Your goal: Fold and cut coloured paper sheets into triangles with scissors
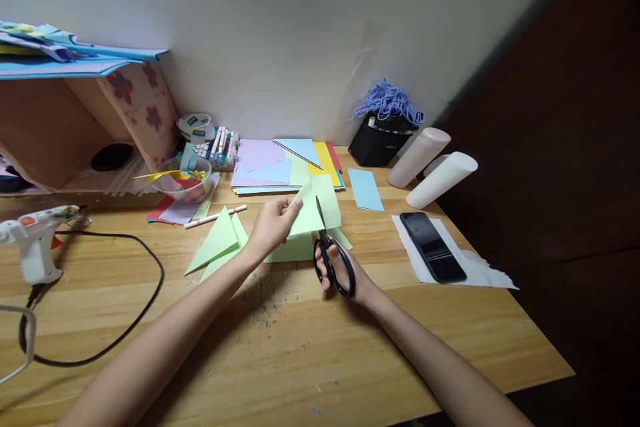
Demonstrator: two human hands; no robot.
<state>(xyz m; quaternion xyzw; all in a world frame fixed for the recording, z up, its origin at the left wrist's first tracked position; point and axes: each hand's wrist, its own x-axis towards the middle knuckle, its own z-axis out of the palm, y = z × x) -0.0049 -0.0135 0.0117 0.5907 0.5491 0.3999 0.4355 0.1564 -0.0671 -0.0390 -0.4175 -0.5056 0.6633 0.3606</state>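
Between thumb and fingers, my left hand [273, 223] pinches a light green sheet of paper [327, 199] by its left side, raised above the table. My right hand [345, 273] has its fingers in the handles of black scissors [325, 240]. The blades lie across the green sheet, which stands up on both sides of them. More green paper [290, 248] lies underneath, partly hidden by the sheet and my hands. Folded or cut green triangles [215, 243] rest to the left of my left hand.
A glue gun [37, 243] with a looping black cable is at left. Behind are a plastic bowl [183, 180], markers [223, 145] and stacked coloured paper [255, 155]. To the right stand white rolls [443, 180] and a phone [434, 247] on white paper, near the table edge.
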